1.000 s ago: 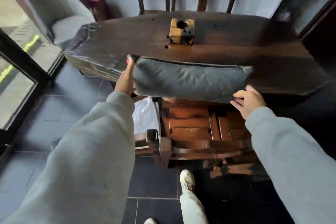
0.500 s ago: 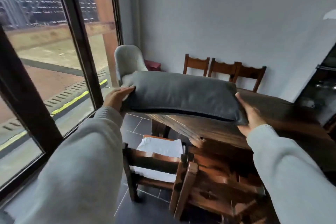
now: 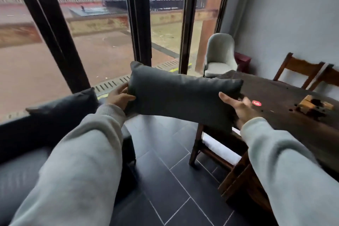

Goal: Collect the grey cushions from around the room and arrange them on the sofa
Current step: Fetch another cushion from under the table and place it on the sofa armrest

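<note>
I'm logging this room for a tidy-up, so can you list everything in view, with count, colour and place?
Held cushion: 1, dark grey, mid-air, centre.
Second cushion: 1, dark grey, on the sofa back, left.
Sofa: 1, dark grey, lower left.
Table: 1, dark wood, right.
Wooden block: 1, tan, on the table.
Wooden chairs: at least 3, brown, around the table.
Armchair: 1, pale grey, far corner.
Left hand: grips the held cushion's left end.
Right hand: grips its right end.

No readable text, label or number anywhere.
</note>
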`<action>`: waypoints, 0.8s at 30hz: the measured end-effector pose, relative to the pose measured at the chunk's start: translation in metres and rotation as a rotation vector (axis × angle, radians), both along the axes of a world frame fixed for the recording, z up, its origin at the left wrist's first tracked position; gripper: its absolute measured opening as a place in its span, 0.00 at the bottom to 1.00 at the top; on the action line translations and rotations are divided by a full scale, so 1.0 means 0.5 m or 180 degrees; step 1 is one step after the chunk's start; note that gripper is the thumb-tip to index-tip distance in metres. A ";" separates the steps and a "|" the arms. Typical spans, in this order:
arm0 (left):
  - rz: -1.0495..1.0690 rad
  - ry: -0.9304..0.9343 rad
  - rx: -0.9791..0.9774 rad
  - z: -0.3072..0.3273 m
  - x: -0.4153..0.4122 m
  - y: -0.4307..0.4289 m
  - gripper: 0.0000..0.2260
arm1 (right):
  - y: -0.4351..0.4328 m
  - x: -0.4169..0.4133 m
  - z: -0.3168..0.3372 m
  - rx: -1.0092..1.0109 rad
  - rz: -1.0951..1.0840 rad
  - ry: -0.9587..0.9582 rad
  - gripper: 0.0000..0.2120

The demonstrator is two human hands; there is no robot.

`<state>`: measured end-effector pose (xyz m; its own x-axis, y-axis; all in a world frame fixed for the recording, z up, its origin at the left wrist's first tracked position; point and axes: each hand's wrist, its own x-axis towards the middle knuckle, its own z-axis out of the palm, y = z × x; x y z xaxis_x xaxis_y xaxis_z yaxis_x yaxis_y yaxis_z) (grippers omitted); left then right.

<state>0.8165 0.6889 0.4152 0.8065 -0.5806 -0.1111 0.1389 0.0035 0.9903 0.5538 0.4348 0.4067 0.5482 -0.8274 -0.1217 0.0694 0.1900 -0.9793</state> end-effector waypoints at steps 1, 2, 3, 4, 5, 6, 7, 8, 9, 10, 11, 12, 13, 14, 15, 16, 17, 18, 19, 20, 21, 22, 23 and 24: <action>0.0140 -0.0023 0.0072 -0.002 0.014 0.057 0.31 | 0.041 0.038 -0.008 -0.0025 0.0146 0.0011 0.28; 0.0260 -0.0047 0.0144 -0.004 0.031 0.114 0.30 | 0.083 0.076 -0.016 -0.0050 0.0266 0.0008 0.30; 0.0360 -0.0068 0.0192 -0.005 0.051 0.170 0.29 | 0.126 0.113 -0.023 -0.0070 0.0349 -0.0008 0.33; 0.0446 -0.0088 0.0233 -0.008 0.075 0.222 0.28 | 0.170 0.148 -0.028 -0.0088 0.0409 -0.0004 0.39; 0.0526 -0.0115 0.0294 -0.009 0.099 0.276 0.27 | 0.217 0.184 -0.032 -0.0098 0.0476 0.0003 0.45; 0.0581 -0.0125 0.0353 -0.009 0.121 0.328 0.25 | 0.264 0.218 -0.038 -0.0094 0.0552 -0.0015 0.51; 0.0642 -0.0130 0.0382 -0.011 0.145 0.378 0.24 | 0.310 0.253 -0.046 -0.0080 0.0618 -0.0052 0.55; 0.0707 -0.0172 0.0399 -0.014 0.170 0.427 0.22 | 0.356 0.287 -0.057 -0.0073 0.0672 -0.0082 0.56; 0.0791 -0.0228 0.0425 -0.019 0.199 0.472 0.21 | 0.400 0.320 -0.068 -0.0080 0.0722 -0.0087 0.55; 0.0850 -0.0293 0.0457 -0.024 0.227 0.514 0.20 | 0.444 0.350 -0.080 -0.0098 0.0767 -0.0068 0.53; 0.0869 -0.0355 0.0480 -0.028 0.255 0.551 0.21 | 0.482 0.379 -0.093 -0.0117 0.0781 -0.0041 0.50; 0.0860 -0.0390 0.0492 -0.031 0.281 0.588 0.22 | 0.517 0.406 -0.105 -0.0123 0.0760 -0.0015 0.48; 0.0847 -0.0401 0.0481 -0.032 0.305 0.621 0.23 | 0.549 0.432 -0.118 -0.0120 0.0714 0.0007 0.45; 0.0842 -0.0415 0.0485 -0.034 0.326 0.650 0.24 | 0.576 0.455 -0.128 -0.0117 0.0674 0.0012 0.41; 0.0852 -0.0458 0.0514 -0.038 0.347 0.677 0.24 | 0.603 0.476 -0.136 -0.0119 0.0665 0.0006 0.38; 0.0861 -0.0525 0.0571 -0.041 0.365 0.702 0.24 | 0.631 0.497 -0.143 -0.0125 0.0673 0.0012 0.37; 0.0875 -0.0576 0.0607 -0.045 0.386 0.723 0.23 | 0.656 0.516 -0.151 -0.0132 0.0666 0.0030 0.36; 0.0892 -0.0585 0.0625 -0.049 0.406 0.739 0.23 | 0.678 0.532 -0.160 -0.0123 0.0648 0.0026 0.36; 0.0903 -0.0560 0.0640 -0.053 0.425 0.749 0.23 | 0.697 0.547 -0.169 -0.0082 0.0616 -0.0002 0.36; 0.0901 -0.0525 0.0669 -0.057 0.445 0.756 0.24 | 0.713 0.561 -0.177 -0.0019 0.0568 -0.0024 0.35; 0.0882 -0.0484 0.0680 -0.063 0.467 0.761 0.25 | 0.726 0.576 -0.186 0.0042 0.0518 -0.0022 0.33; 0.0855 -0.0442 0.0678 -0.070 0.487 0.764 0.26 | 0.733 0.593 -0.195 0.0094 0.0477 -0.0015 0.31; 0.0833 -0.0415 0.0674 -0.079 0.511 0.763 0.27 | 0.736 0.610 -0.204 0.0134 0.0443 -0.0010 0.28; 0.0818 -0.0420 0.0695 -0.088 0.535 0.761 0.28 | 0.737 0.630 -0.214 0.0153 0.0412 0.0007 0.26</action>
